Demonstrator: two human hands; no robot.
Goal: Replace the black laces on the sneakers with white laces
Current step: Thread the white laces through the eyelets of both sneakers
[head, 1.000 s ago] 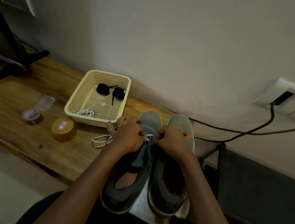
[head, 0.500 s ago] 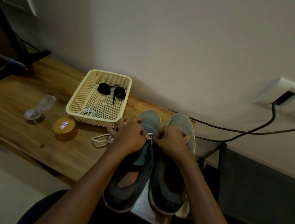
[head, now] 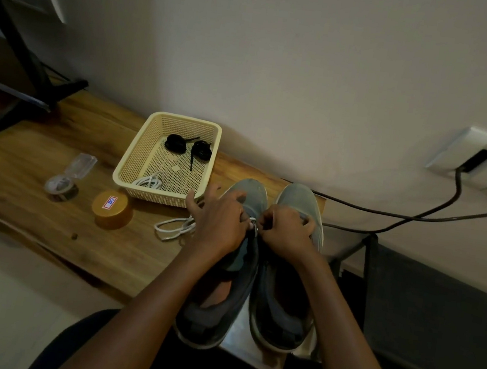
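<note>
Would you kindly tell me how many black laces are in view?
2. Both lie coiled at the far end of the basket: the left coil and the right coil, side by side. More may be hidden under the left hand and right hand on the sneakers.

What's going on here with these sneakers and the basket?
A person is relacing grey sneakers on a wooden table. The left hand and right hand both pinch a white lace over the front of the left sneaker; its loose part trails on the table. The right sneaker stands right beside it. The black laces lie coiled in the basket, along with a second white lace.
</note>
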